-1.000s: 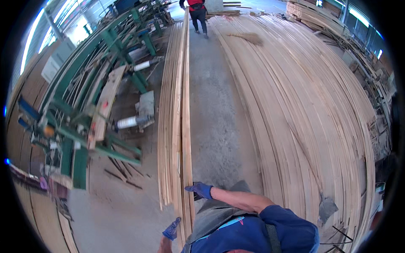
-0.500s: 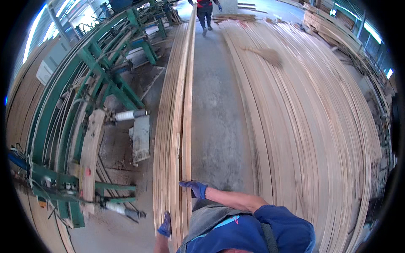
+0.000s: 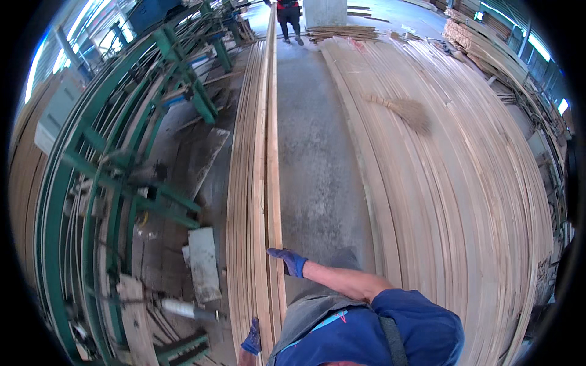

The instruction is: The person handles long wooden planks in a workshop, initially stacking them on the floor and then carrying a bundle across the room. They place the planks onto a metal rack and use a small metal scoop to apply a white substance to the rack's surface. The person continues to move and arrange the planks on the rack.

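Concrete floor (image 3: 317, 152), long plank stack (image 3: 259, 183), right hand (image 3: 288, 261) grip atop its near end

Grey concrete floor (image 3: 317, 152), dusty, runs as a lane between timber. Left of lane: narrow stack of long thin wood strips (image 3: 253, 183). Right: broad spread of long boards (image 3: 464, 201), a straw broom (image 3: 406, 111) lying on top. Loose offcuts (image 3: 342, 32) at far end.
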### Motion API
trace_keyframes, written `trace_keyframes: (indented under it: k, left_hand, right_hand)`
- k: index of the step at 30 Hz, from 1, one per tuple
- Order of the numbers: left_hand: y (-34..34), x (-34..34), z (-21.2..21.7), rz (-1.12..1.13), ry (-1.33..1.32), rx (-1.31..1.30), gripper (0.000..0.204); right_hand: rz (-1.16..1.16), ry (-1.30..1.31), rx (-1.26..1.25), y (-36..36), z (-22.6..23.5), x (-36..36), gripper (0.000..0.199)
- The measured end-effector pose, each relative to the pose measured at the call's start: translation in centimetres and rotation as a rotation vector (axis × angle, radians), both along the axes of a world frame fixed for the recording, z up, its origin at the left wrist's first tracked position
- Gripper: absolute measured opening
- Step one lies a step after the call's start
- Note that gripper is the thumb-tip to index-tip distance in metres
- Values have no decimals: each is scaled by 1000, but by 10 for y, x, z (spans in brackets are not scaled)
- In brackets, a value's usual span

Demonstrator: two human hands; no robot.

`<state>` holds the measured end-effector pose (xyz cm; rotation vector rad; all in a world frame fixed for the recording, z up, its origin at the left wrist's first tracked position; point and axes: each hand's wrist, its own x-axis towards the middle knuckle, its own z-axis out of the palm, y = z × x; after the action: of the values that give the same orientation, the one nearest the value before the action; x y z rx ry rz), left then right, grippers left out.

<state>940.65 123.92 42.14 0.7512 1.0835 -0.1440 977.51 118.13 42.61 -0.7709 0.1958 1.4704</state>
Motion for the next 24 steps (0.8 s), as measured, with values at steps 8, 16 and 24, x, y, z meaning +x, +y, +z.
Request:
trace_keyframes:
  k: [8,16,24]
  left_hand:
    - [132,335,-11,43,-50,-7,89]
    - [257,623,29,-61,53,-27,92]
    - [393,879,-1,-79,103,23,92]
  right_hand:
    - [248,102,114,114,-28,268,62]
    - [160,179,75,235,-10,571,54]
    - [152,159,46,399,-4,867,53]
